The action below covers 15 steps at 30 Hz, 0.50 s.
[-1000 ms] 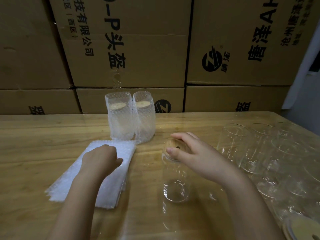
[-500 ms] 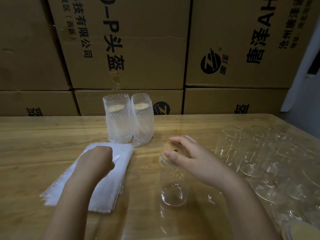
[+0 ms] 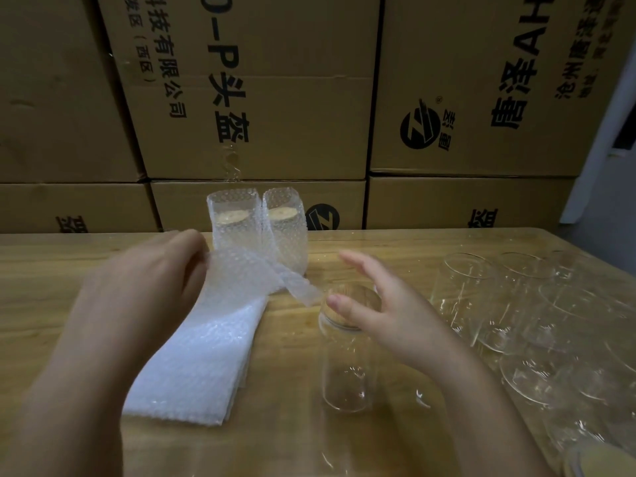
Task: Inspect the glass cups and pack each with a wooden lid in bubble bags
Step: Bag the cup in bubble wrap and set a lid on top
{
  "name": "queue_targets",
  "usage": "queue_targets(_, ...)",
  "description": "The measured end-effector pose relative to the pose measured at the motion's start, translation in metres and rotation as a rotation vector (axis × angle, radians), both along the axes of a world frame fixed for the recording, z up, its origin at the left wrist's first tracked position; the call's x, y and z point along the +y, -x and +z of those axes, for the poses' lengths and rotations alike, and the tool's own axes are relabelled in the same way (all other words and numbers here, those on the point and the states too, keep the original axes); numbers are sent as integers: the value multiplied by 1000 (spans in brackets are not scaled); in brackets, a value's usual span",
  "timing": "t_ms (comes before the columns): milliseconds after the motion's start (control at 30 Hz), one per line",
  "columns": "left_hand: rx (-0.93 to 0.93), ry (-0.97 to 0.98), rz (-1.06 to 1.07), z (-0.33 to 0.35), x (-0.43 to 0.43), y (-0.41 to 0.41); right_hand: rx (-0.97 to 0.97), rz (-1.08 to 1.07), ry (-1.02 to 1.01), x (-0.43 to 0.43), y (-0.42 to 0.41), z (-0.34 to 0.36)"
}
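Bubble bags (image 3: 287, 235) hold lidded cups (image 3: 228, 217); left fingers (image 3: 191, 244) pinch a loose bag (image 3: 251, 275), right fingers (image 3: 361, 266) released.

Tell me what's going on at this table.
A person is packing glass cups. The left hand pinches one bubble bag, held above the stack of bags. The right hand is open over the wooden lid that sits on an upright glass cup. Two wrapped cups with lids stand at the back of the table, and bare glasses wait on the right.
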State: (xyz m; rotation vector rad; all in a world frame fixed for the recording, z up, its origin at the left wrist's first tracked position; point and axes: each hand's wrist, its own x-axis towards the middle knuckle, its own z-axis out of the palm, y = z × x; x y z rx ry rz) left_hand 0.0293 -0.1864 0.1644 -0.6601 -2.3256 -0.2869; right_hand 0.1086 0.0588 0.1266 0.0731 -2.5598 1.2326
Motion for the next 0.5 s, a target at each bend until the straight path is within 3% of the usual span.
queue_targets(133,70,-89,-323,15,0,-13,102,39,-100,-8,-4,8)
queue_targets(300,112,-347,-418,16,8,-21,186,164,-156,-12,-14,14)
queue_targets(433,-44,-591,-527,14,3,-18,216,146,-276,-17,-15,18)
queue_targets(500,-83,-663,-558,13,6,-19,352,99,-262,-23,-13,17)
